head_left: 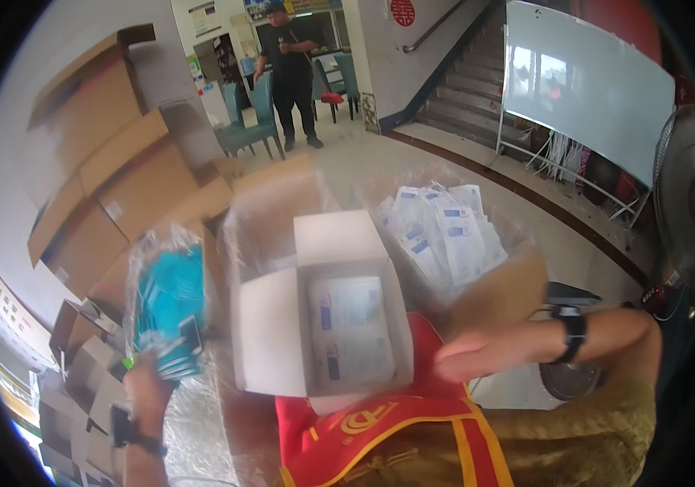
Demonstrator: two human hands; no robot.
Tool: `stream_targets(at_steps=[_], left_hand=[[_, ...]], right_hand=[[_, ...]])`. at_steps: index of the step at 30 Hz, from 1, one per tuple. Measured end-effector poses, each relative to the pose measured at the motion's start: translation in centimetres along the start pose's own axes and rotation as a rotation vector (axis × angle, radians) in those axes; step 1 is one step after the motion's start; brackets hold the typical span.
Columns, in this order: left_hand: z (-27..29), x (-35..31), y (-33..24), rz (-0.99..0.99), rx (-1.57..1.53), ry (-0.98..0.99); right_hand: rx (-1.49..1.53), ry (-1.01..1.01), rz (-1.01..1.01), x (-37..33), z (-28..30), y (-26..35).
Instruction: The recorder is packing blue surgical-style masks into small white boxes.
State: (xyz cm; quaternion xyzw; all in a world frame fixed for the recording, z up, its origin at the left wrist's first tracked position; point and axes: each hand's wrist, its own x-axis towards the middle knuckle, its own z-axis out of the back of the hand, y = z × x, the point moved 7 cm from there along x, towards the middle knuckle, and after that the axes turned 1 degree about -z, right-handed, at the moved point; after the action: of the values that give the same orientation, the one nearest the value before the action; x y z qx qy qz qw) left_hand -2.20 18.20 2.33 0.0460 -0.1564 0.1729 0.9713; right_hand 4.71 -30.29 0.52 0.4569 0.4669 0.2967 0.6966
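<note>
Stack of brown cardboard cartons [112, 178]: piled up and to the left of the left hand, blurred; stiff and bulky by the look of them, closing off that side.

Carton of white sachets [445, 235]: lined with clear film, set above and beyond the right hand; packets loose, flat and light, likely to slide over one another.

Open white box [315, 325]: held at the centre, between the two hands, flaps spread left and up, over a red cloth with yellow trim [380, 438]. Flat white packets with blue print [351, 333] are seen lying inside. Thin card is judged light but easily crushed; hold is best taken at the side walls or beneath the base, not by the flaps. The right wall lies just beside the right hand.

Bag of teal items [170, 300]: clear film, soft and crinkly, judged light and slippery; gripped low, at its bottom end, and best gathered there, since its contents may shift.

Left hand [148, 385]: fingers closed on the lower end of the bag; a dark watch is worn on the wrist.

Right hand [477, 355]: blurred, fingers stretched out flat and together, pointing toward the white box, nothing clamped; contact with the box cannot be told.

Open room: bare floor is seen beyond the cartons; a fan [684, 195] and a whiteboard [583, 81] stand to the far right.
</note>
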Motion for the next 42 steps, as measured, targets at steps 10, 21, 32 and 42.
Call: stream_targets(at_steps=[10, 21, 32, 42], left_hand=[[3.1, -4.0, -14.0, -0.501, -0.598, -0.561], [1.3, -5.9, -23.4, -0.665, -1.339, 0.245], [1.2, -5.6, -21.8, -0.561, -1.192, 0.279], [1.9, -5.3, -21.7, -0.595, -0.929, 0.210]], right_hand=[[0.799, -0.002, 0.279, 7.0, -1.9, -2.7], [0.755, -0.129, 0.374, 13.2, -2.5, 1.1], [0.091, 0.010, 0.374, 13.2, -4.5, 0.5], [-0.267, -0.154, 0.442, 9.5, -1.7, 0.6]])
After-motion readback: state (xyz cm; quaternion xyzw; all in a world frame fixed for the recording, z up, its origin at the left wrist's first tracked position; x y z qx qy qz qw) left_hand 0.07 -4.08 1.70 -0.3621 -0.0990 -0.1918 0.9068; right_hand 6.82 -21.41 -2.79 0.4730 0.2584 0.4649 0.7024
